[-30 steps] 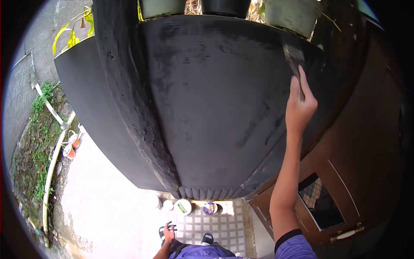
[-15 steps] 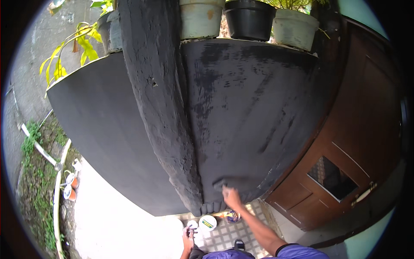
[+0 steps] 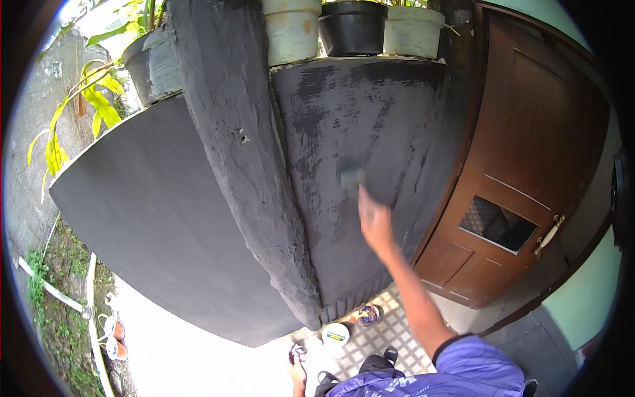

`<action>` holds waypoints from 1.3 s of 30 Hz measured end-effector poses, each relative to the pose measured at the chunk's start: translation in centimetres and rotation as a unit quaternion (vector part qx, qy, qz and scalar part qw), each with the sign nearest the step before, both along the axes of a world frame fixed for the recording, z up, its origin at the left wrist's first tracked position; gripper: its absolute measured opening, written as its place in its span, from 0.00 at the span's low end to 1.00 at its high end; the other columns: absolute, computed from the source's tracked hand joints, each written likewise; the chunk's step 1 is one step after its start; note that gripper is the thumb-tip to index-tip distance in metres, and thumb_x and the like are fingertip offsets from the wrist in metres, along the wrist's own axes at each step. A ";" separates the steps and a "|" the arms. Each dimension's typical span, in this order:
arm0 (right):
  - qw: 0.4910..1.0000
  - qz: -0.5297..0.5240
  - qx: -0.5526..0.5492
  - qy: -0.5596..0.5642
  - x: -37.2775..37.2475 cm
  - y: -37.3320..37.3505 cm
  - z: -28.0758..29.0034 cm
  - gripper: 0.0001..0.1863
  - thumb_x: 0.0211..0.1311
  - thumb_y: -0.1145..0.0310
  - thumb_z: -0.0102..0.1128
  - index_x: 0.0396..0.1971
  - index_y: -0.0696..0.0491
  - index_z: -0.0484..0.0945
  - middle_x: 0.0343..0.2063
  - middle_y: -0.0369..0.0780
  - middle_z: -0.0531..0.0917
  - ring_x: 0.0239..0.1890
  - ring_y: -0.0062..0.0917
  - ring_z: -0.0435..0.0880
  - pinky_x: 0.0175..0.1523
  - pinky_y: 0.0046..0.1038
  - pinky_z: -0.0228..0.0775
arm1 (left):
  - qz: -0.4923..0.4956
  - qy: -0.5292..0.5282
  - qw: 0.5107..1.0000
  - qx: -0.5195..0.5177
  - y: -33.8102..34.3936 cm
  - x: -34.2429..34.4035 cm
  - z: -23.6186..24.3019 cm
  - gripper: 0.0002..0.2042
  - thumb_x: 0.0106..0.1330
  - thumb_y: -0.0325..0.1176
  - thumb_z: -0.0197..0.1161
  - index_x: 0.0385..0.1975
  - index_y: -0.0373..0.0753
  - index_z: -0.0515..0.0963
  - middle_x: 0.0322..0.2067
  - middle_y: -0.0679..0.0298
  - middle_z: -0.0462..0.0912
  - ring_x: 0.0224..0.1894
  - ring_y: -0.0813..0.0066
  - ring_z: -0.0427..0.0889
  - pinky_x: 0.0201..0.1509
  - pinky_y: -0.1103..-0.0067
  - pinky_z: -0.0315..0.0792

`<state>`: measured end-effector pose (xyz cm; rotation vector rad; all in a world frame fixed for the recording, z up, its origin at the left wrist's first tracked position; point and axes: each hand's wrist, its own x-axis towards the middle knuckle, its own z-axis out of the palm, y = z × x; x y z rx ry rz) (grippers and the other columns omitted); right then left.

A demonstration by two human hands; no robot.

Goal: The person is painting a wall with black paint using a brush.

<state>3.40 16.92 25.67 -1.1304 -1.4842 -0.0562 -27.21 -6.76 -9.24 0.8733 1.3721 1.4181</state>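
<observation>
My right hand (image 3: 376, 221) is closed on a wide, flat paintbrush (image 3: 353, 177), blurred by motion. Its bristle end is at the dark grey wall panel (image 3: 331, 251), about midway up. Streaky darker patches mark the panel's upper part, beside a rough dark grey post (image 3: 231, 159). Low down, my left hand (image 3: 297, 365) is closed around something small, pale and dark, that I cannot make out. Near it on the floor stand a white tub (image 3: 336, 335) and a paint-smeared container (image 3: 368, 315).
Potted plants stand along the wall's top, among them a black pot (image 3: 352, 30). To the right is a brown wooden door (image 3: 522, 152) with a pale handle. Checkered tiles (image 3: 390, 331) lie underfoot. At the left, orange-and-white pots (image 3: 116, 339) sit by a mossy bank.
My right hand has carried the paintbrush up from the panel's lower part to its middle. My left hand remains low. The whole view has shifted and turned slightly.
</observation>
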 end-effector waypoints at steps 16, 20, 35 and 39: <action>0.965 -0.256 0.060 0.012 14.8 -0.2 13.5 0.22 0.68 0.63 0.52 0.52 0.66 0.73 0.36 0.58 0.83 0.40 0.51 0.83 0.46 0.45 0.73 | -0.053 -0.014 0.998 0.025 0.9 0.9 3.5 0.22 0.72 0.27 0.52 0.65 0.32 0.62 0.52 0.56 0.77 0.51 0.74 0.77 0.55 0.77 0.70; 0.930 -0.354 0.021 -0.099 11.5 2.2 15.8 0.12 0.68 0.64 0.52 0.39 0.58 0.77 0.29 0.52 0.82 0.35 0.48 0.84 0.39 0.45 0.75 | -0.048 -0.048 0.997 0.036 2.1 3.2 6.4 0.24 0.73 0.28 0.52 0.67 0.34 0.59 0.48 0.58 0.78 0.48 0.73 0.78 0.56 0.78 0.69; 0.965 -0.247 -0.040 0.084 31.4 5.6 4.4 0.17 0.66 0.56 0.55 0.42 0.51 0.85 0.37 0.46 0.86 0.42 0.43 0.85 0.47 0.40 0.74 | 0.048 -0.005 0.999 -0.015 1.8 13.0 5.3 0.18 0.73 0.33 0.51 0.59 0.34 0.71 0.47 0.56 0.80 0.42 0.65 0.79 0.44 0.70 0.75; 0.929 -0.360 0.013 0.079 31.2 6.6 4.1 0.19 0.68 0.56 0.49 0.32 0.55 0.81 0.29 0.53 0.84 0.39 0.52 0.82 0.43 0.46 0.75 | 0.091 -0.069 0.993 -0.019 1.9 12.3 0.2 0.18 0.74 0.33 0.50 0.60 0.34 0.71 0.50 0.57 0.79 0.41 0.72 0.79 0.38 0.80 0.75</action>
